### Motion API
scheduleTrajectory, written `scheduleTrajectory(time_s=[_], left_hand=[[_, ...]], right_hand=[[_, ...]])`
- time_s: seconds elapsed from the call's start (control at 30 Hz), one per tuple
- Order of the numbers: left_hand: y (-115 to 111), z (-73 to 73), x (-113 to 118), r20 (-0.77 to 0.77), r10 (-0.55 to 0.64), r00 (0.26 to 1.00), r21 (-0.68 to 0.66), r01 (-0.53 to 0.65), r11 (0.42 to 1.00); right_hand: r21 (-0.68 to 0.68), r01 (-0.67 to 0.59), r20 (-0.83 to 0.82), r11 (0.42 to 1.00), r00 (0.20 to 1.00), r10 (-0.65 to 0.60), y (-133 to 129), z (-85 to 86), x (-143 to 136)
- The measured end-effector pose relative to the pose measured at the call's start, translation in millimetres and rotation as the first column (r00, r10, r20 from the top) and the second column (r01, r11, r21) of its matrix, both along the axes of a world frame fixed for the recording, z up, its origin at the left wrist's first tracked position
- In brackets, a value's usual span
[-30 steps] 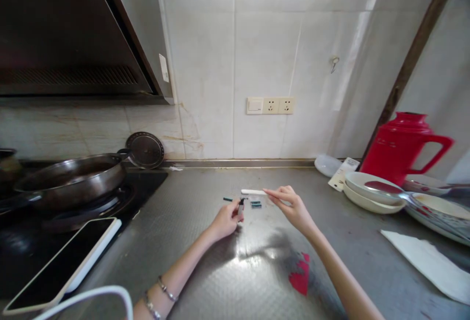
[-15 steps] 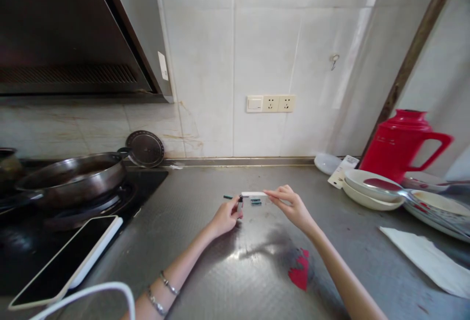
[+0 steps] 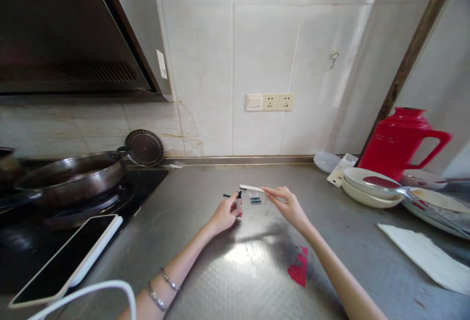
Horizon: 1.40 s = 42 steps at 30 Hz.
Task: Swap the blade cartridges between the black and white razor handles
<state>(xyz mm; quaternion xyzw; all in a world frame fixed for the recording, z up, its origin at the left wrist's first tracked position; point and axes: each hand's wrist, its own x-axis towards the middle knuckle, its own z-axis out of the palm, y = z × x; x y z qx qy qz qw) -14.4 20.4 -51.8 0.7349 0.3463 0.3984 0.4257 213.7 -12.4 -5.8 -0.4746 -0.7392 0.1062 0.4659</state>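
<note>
My left hand (image 3: 223,214) is closed around a small upright object (image 3: 239,201) with a black top and silver-grey body; its exact kind is unclear. My right hand (image 3: 288,207) pinches one end of a slim white stick (image 3: 252,188). The stick points left, and its far end, dark underneath, is just above the black top; I cannot tell whether they touch. Between the hands, dark green strips (image 3: 256,200) lie on the metal counter, seemingly in clear plastic. Another thin green piece (image 3: 226,195) lies behind my left hand.
A torn red scrap (image 3: 299,271) lies near my right forearm. To the left are a phone (image 3: 69,256), a white cable (image 3: 99,286) and a pan (image 3: 73,175) on the stove. Bowls (image 3: 370,195), a white paper (image 3: 422,256) and a red thermos jug (image 3: 398,138) stand right.
The white stick's left end has risen and now tilts up over the small object. My right hand moved slightly left. My left hand keeps its hold, nearly still.
</note>
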Motion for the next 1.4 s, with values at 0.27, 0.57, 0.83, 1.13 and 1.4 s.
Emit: scheduleTrajectory(time_s=[0.27, 0.57, 0.83, 1.13, 1.4], left_hand=[[0, 4.3, -1, 0.069, -0.019, 0.997, -0.048, 0.023, 0.999], [2, -0.3, -1, 0.076, -0.014, 0.997, -0.047, 0.018, 0.999], [1, 2.6, 0, 0.075, -0.010, 0.997, -0.053, 0.014, 0.999], [1, 2.1, 0, 0.086, -0.042, 0.995, -0.052, 0.047, 0.998], [2, -1.0, 1, 0.076, -0.025, 0.997, -0.064, 0.030, 0.998]], right_hand=[[-0.012, 0.047, -0.031, 0.999, 0.998, -0.047, 3, -3.8, 1], [0.014, 0.092, -0.086, 0.996, 0.992, -0.091, 2, -4.5, -3], [0.021, 0.053, -0.082, 0.998, 0.995, -0.051, 1, -3.1, -4], [0.032, 0.032, -0.040, 0.999, 0.999, -0.030, -2, -0.6, -8], [0.151, 0.061, 0.038, 0.987, 0.997, -0.067, -7, 3.7, -11]])
